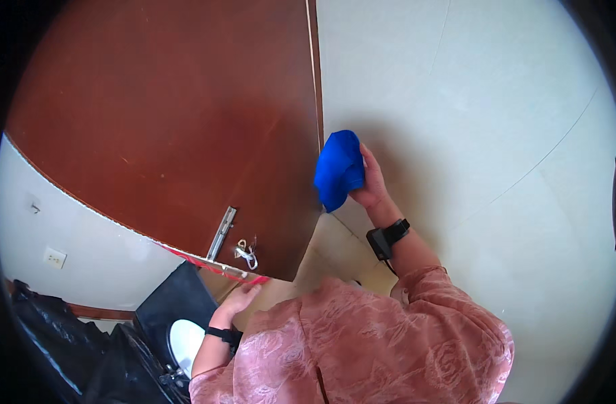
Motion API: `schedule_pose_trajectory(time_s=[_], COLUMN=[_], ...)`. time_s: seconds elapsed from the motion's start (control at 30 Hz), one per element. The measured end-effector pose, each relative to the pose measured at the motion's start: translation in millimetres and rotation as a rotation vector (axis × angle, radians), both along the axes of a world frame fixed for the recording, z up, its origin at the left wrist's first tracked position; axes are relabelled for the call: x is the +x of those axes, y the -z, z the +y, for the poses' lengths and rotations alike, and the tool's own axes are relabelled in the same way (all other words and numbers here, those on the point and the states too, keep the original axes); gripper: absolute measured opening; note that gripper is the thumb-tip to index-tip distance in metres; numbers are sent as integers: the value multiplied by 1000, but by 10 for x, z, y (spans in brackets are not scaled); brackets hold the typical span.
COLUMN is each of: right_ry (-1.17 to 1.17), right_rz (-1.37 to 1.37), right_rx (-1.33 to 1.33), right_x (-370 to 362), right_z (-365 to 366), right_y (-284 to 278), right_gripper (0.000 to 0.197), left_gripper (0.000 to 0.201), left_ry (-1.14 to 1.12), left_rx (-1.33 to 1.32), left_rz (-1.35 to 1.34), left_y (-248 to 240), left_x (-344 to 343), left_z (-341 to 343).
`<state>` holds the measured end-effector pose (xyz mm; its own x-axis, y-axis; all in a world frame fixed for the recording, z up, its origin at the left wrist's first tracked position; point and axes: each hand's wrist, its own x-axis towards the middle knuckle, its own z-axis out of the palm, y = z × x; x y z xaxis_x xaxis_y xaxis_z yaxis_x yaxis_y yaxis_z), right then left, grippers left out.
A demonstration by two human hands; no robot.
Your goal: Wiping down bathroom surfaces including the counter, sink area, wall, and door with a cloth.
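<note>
A folded blue cloth is in my right hand, pressed close to the corner where the brown door meets the white wall. My fingers are wrapped round its right side, and the palm side is hidden. Lower down, my left hand is at the door's edge beside a strip of red ribbon. Its fingers bend against that edge and are partly hidden. A metal bolt is fixed to the door, next to a latch with white string tied on it.
The white wall rises along my right side. At lower left are black plastic sheeting, a white round seat or lid, and a dark panel. A wall socket and a small hook are on the left wall.
</note>
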<state>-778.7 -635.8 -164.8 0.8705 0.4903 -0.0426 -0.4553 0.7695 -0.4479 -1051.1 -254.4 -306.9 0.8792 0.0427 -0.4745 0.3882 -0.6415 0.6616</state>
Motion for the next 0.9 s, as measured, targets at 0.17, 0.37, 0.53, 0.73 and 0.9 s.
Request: schedule_pose_trajectory(time_s=[0.17,0.37,0.53,0.73,0.9], right_ry=[70,352,360,375,550], right_rz=[-71,-18,-244,-274,-650], right_rx=[-86,-446,-507,-590,-856], right_x=[205,434,257,202,104], right_z=[-271,-351,-487,-820,-1145], right_y=[-173,-278,-701,-829,-1060], right_gripper=[51,44,52,54,55], left_gripper=[50,51,70,74,53], left_ry=[229,212,103,144,127], left_rx=[-144,-235,-320,-401,-873], left_rz=[-59,-715,-733,-878,-662], left_y=[-465,-1528,-1882,-1781,-2005], left_x=[737,1893,2484,2911,3427], left_z=[-813,-2183,-2886,-3315,-3390])
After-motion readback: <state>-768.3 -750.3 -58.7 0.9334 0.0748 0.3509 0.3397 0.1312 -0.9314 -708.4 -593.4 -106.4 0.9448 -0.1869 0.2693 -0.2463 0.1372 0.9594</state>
